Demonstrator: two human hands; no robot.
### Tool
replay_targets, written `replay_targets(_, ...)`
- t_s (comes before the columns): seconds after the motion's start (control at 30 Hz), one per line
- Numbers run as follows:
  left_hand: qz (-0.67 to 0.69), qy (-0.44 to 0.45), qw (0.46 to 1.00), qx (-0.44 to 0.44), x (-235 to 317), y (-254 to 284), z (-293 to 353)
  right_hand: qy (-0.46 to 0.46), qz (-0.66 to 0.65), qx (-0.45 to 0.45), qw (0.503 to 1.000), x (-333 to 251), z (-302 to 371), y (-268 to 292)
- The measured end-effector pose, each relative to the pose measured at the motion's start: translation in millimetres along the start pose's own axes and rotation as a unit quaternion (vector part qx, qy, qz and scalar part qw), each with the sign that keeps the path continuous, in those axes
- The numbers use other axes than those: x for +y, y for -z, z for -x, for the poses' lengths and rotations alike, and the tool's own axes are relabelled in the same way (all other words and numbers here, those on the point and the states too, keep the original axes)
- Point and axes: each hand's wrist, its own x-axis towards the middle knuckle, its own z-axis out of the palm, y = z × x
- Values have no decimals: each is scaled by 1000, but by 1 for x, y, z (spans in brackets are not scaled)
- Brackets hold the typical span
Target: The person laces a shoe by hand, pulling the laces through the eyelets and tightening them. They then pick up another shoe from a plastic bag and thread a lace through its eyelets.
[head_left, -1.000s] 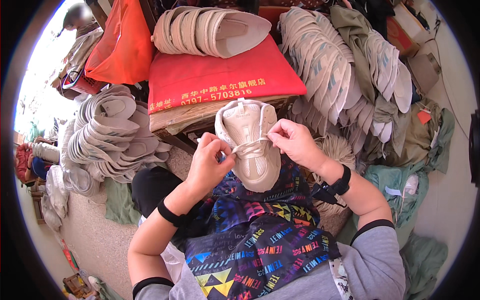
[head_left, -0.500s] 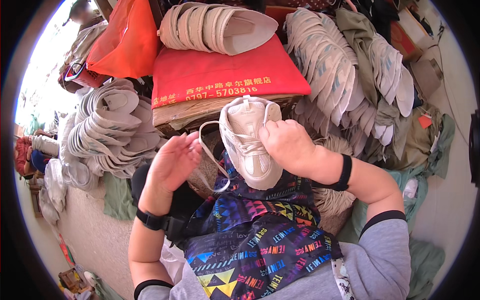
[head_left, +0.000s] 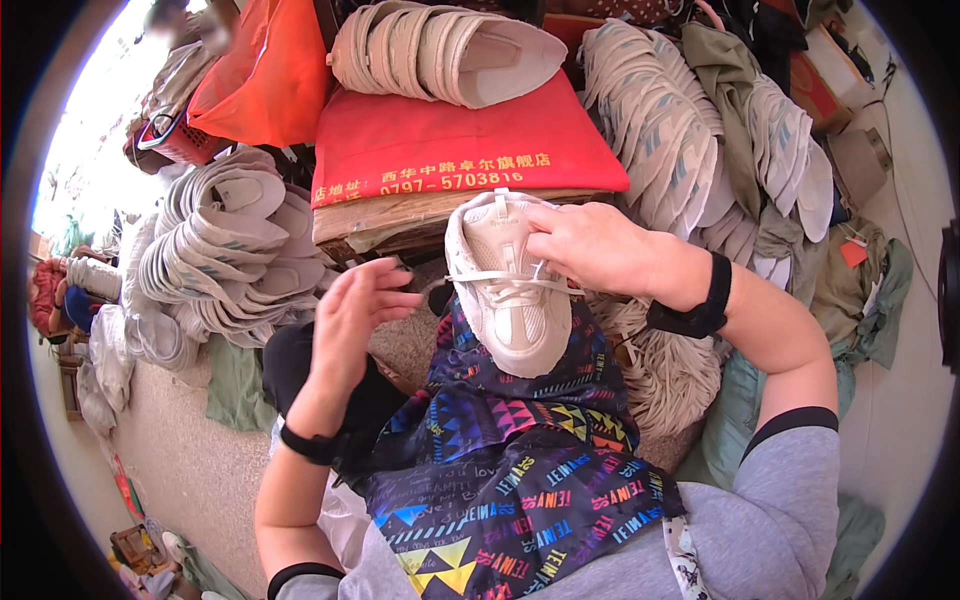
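A cream sneaker (head_left: 522, 340) rests on my lap, toe toward me, with its heel by the wooden block. Its white shoelace (head_left: 500, 277) is partly threaded and runs across the tongue. My right hand (head_left: 600, 250) is closed at the right-hand row of eyelets, its fingertips pinching the lace there; the fingers partly hide the grip. Left of the shoe, my left hand (head_left: 355, 315) hovers in the air with its fingers apart, holding nothing. A dark patterned apron (head_left: 520, 480) covers my lap beneath the shoe.
Ahead stands a wooden block (head_left: 400, 222) under a red cloth bag (head_left: 460, 140), topped by nested beige shoe uppers (head_left: 440, 55). More stacked uppers lie left (head_left: 215, 240) and right (head_left: 650, 120). A bundle of pale laces (head_left: 665, 370) hangs beside my right knee. An orange bag (head_left: 265, 85) is at far left.
The loose lace loop left of the shoe has been drawn in across the tongue. My right hand has shifted up and right; my left hand's fingers have turned toward the shoe.
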Motion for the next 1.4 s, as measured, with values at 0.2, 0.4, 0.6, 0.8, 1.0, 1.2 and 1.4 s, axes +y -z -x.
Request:
replay_targets(0.2,-134,-19,988,-68,-39,-49,-21,-144,-202,35,968,-12,10,-13)
replay_targets(0.4,-207,75,969,-108,-45,-67,-10,-208,-382,183,881,-30,0,-25)
replay_targets(0.6,-191,142,962,-136,-34,-62,-15,-91,-451,167,872,-30,-14,7)
replay_targets(0.8,-178,239,937,-182,-8,-66,-30,-119,-229,175,950,-32,-35,-28)
replay_targets(1.0,2,288,926,-242,-19,-54,-41,-89,-173,136,971,-26,-45,-35)
replay_targets(1.2,-245,186,924,-228,-15,-58,-37,-144,-222,45,963,-25,-51,-26)
replay_targets(1.4,-140,225,922,-283,-15,-45,-44,-144,-194,49,969,-27,-52,-32)
